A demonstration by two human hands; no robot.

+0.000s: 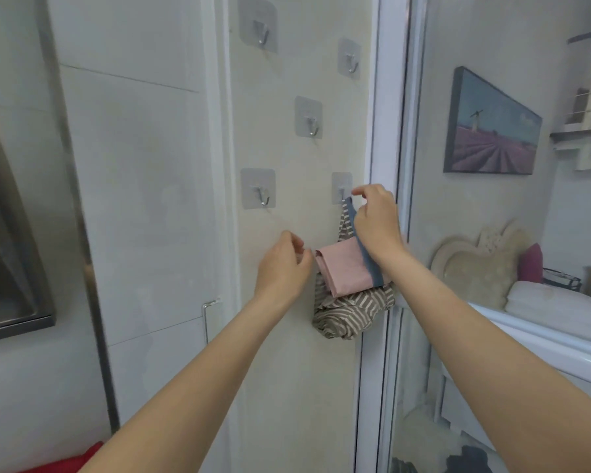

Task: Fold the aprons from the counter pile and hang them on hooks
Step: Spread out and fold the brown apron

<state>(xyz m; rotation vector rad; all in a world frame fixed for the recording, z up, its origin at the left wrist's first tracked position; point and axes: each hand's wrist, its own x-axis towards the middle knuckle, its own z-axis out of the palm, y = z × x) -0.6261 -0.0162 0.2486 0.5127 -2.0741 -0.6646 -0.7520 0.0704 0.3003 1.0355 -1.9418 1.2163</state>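
One folded apron was going onto a lower hook; four hooks stood bare.

Nearest, a red cloth (pixel 82 459) showed at the bottom edge, perhaps part of the pile; the counter itself was out of view. The left hand (pixel 282 264), fingers loosely curled, touched the bundle's side; whether it pinched cloth could not be told. The right hand (pixel 376 220) pinched the blue strap (pixel 362 244) at the lower right hook (pixel 341 192), with the folded apron (pixel 348 288), pink over stripes, hanging below. The white door frame (pixel 386 131) crowded the right; the bare wall to the left gave room. The other hooks (pixel 308 119) waited above.
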